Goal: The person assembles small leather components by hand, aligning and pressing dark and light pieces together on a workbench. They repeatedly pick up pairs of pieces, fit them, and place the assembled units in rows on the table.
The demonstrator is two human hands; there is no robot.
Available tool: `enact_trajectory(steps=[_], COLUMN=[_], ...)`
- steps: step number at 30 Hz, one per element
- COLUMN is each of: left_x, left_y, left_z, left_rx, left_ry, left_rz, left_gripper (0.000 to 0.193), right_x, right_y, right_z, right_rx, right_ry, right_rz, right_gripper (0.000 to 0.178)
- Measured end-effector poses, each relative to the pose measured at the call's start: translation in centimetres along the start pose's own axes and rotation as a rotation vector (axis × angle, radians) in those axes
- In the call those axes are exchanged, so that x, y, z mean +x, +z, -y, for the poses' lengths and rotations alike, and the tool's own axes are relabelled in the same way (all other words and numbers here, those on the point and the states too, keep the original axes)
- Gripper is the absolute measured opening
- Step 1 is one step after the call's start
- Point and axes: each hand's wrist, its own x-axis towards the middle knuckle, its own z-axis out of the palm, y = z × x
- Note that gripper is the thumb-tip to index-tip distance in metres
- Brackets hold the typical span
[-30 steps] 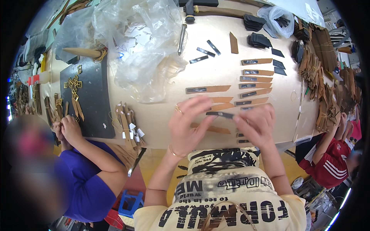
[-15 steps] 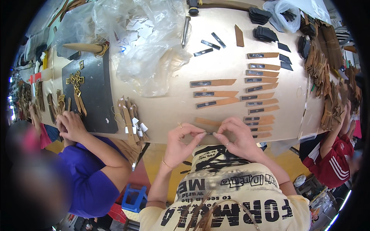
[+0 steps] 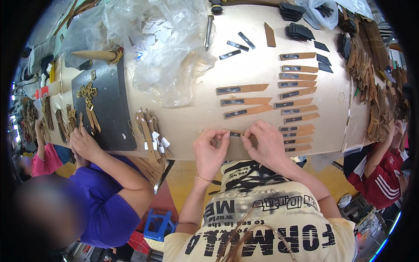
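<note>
1. Pinching a dark strip [image 3: 235, 134] by its ends, left hand [image 3: 211, 147] and right hand [image 3: 266, 145] hold it near the table [image 3: 331, 126] front, long axis left-right.
2. Farther, a clear bag [image 3: 163, 81] holds white slips [image 3: 159, 31].
3. A pale bag [image 3: 310, 9] holds black pieces [image 3: 324, 9].

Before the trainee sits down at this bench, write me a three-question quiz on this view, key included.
1. How many black strips lie in the loose group nearest the metal rod?
2. True or false: the wooden cone lies to the left of the metal rod.
3. What is between the fingertips of the left hand and the right hand?
A) a gold buckle
B) a small black strip
C) a white tag

Key: 1. Three. 2. True. 3. B.
</note>
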Motion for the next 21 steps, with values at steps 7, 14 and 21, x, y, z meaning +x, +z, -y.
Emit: enact_trajectory(steps=[7,14,21], left_x=[0.22,0.37,0.28], left_y=[-0.04,0.07,0.21], left_z=[-0.12,-0.24,-0.40], left_rx=[0.022,0.021,0.033], left_ry=[-0.029,-0.029,-0.041], left_rz=[0.000,-0.012,-0.028], left_gripper=[0.007,0.007,0.008], right_x=[0.34,0.61,0.76], right_y=[-0.13,-0.10,0.01], right_z=[0.32,0.43,0.44], right_rx=[-0.030,-0.024,-0.047], right_ry=[0.029,0.057,0.051], right_rz=[-0.004,0.010,0.003], right_gripper=[0.011,0.011,0.012])
